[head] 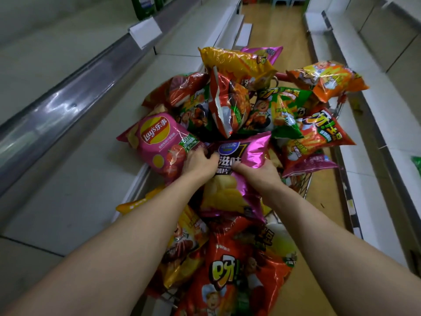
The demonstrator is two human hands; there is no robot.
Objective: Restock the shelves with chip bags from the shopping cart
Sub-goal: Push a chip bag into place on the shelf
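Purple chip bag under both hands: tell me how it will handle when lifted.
The purple chip bag looks puffed with air, so probably light for its size. Its glossy foil may slip, though the left hand and right hand grip both sides. The film creases under the fingers, so squeezing could crush chips.

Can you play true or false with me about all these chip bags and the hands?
1. Both hands, left hand and right hand, grip the shiny purple chip bag. True.
2. The pink Lay's bag lies right of the purple one. False: it lies left.
3. The shopping cart holds one bag. False: many are piled up.
4. The shelf on the left has bare space. True.
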